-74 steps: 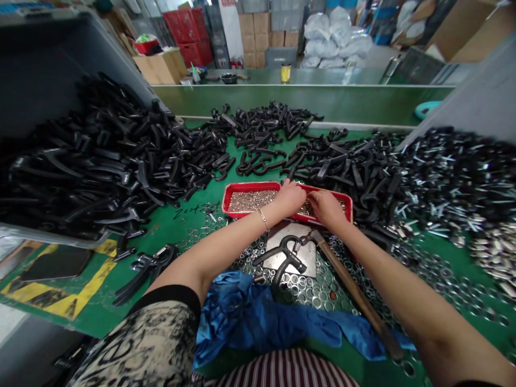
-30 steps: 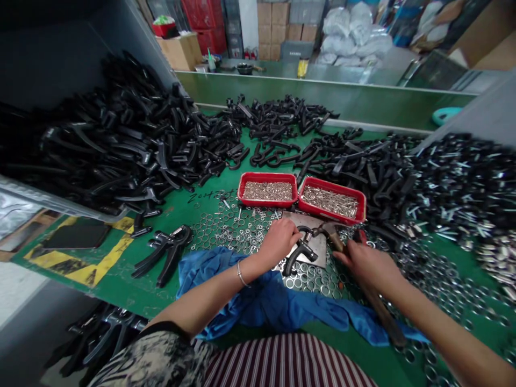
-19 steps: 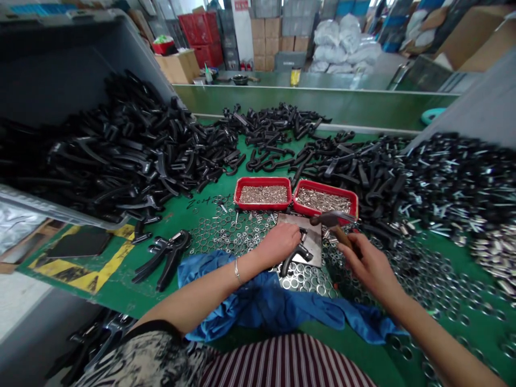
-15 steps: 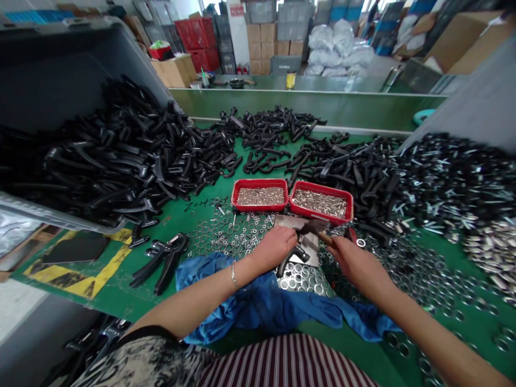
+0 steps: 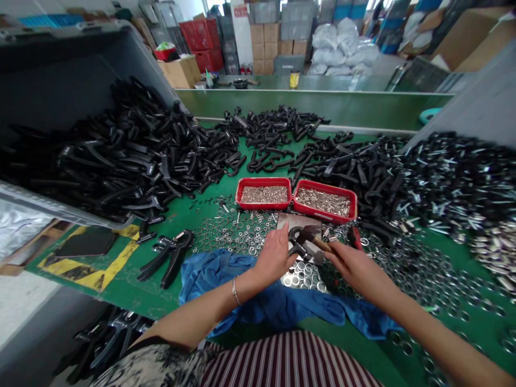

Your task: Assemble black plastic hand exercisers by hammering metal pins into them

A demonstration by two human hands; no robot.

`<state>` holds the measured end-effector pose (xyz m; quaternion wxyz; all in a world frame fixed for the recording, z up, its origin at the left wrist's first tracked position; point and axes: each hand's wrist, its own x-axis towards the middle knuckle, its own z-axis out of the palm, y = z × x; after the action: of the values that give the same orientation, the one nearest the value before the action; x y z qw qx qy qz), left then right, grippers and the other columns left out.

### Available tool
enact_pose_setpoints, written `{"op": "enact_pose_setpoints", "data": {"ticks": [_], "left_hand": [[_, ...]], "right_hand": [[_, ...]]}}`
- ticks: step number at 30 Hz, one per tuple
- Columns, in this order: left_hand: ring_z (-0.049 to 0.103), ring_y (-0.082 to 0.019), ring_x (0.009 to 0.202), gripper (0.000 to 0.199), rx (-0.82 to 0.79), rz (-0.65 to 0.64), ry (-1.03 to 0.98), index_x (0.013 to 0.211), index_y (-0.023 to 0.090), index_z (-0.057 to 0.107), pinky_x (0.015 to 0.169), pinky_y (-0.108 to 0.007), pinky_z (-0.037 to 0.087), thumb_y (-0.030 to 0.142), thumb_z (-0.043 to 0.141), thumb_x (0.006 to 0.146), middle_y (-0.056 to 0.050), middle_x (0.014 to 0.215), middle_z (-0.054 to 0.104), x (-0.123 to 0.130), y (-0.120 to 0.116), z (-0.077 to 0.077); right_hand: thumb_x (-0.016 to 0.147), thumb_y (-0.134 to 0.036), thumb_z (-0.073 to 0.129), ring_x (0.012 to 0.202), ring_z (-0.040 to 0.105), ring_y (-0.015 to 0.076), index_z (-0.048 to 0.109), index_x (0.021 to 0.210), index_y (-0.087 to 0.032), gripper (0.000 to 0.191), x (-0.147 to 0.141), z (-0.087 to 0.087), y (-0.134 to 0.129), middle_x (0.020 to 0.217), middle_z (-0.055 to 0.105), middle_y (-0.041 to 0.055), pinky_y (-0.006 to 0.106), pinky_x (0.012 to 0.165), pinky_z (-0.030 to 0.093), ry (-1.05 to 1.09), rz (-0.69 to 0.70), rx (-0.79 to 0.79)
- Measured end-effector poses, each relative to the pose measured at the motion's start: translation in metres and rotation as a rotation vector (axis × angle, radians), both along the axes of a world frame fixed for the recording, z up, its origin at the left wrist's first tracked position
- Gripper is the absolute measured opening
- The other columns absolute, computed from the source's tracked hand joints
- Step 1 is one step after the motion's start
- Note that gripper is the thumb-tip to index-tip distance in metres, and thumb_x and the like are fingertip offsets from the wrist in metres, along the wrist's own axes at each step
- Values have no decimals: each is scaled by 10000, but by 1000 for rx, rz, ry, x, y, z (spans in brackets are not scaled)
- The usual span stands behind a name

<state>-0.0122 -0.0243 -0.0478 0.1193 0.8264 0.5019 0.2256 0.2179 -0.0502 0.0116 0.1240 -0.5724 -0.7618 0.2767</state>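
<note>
My left hand (image 5: 274,253), a bracelet at its wrist, is closed on a black curved clamp part (image 5: 297,250) over a metal plate (image 5: 288,219). Its thumb points up and away from me; the hand hides some of the part. In my right hand (image 5: 350,263) is a hammer (image 5: 321,244), gripped by its wooden handle. The hammer's dark head is over the plate, beside the part; whether they touch I cannot tell. Shiny metal rings (image 5: 308,277) lie just in front of the plate, and a blue cloth (image 5: 278,306) is spread under my left forearm.
Two red trays, one of tiny metal pieces (image 5: 264,194) and one of pins (image 5: 322,201), stand beyond the plate. A grey crate (image 5: 155,80) spills black parts (image 5: 173,156) at left. An assembled clamp (image 5: 171,255) lies nearby. More dark parts (image 5: 455,177) are heaped at right.
My left hand has turned, with its thumb now raised and its fingers lower on the black part. The hammer's head has shifted slightly and tilted over the plate. The view has moved a little.
</note>
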Motion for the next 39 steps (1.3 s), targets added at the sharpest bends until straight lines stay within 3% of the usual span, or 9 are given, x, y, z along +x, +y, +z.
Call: {"op": "enact_pose_setpoints", "data": {"ticks": [6,10,14,17,20,25,29,33,39], "left_hand": [[600,-284,1110,634,-199,-22,-267,1410,164,361,984,-465,485,322,634,860,-141,1178,634,-6,9,26],[663,-196,983,501,-396,-42,-501,1374,178,378,868,-360,544,333,546,928,-120,1135,662,-13,31,32],[578,-242,1123,307,-217,45,-264,1152,160,547,1010,-447,456,259,615,870,-119,1171,623,-19,44,16],[514,-263,1192,263,-142,45,-158,1118,166,574,1056,-462,405,315,589,902,-115,1211,600,-14,31,7],[472,-309,1230,559,-142,93,-98,1241,131,528,1070,-481,378,469,680,822,-154,1301,546,-1,15,8],[468,-313,1228,521,-167,64,-18,1249,142,552,1075,-471,354,343,678,785,-128,1300,554,8,23,12],[488,-283,1201,399,-231,-51,-84,1166,181,599,1080,-437,359,307,667,794,-92,1271,571,-3,38,9],[489,-268,1196,400,-250,-25,-189,1155,199,567,1087,-446,345,376,687,817,-77,1258,573,-9,36,4],[488,-265,1191,394,-274,-5,-225,1140,204,548,1075,-451,335,387,697,825,-69,1236,582,-8,33,4]], "right_hand": [[947,-616,380,407,520,159,490,896,-264,372,19,-14,-34,664,622,-26,293,390,424,458,-406,-323],[963,-570,345,645,636,250,542,877,-281,360,45,-29,-50,788,660,55,397,619,519,135,-386,-100],[963,-501,372,946,634,311,570,942,-246,324,70,-36,-17,1000,649,142,444,838,484,-195,-415,234],[945,-537,404,940,646,313,570,962,-205,372,71,-40,24,1047,642,162,412,752,492,-341,-457,156],[930,-569,424,904,665,320,573,922,-186,411,65,-42,53,1034,652,170,385,664,476,-490,-457,40],[954,-555,385,781,688,342,574,991,-156,443,69,-24,53,849,692,165,395,620,467,-566,-476,70],[877,-560,573,745,700,315,556,1050,-189,409,64,-2,40,802,713,110,422,670,530,-22,-548,227],[892,-536,596,732,718,256,579,984,-231,319,13,-4,42,845,723,64,412,675,598,744,-426,65],[896,-491,623,672,720,224,518,987,-242,286,-51,-41,64,836,727,41,372,606,613,903,-384,-31]]}}
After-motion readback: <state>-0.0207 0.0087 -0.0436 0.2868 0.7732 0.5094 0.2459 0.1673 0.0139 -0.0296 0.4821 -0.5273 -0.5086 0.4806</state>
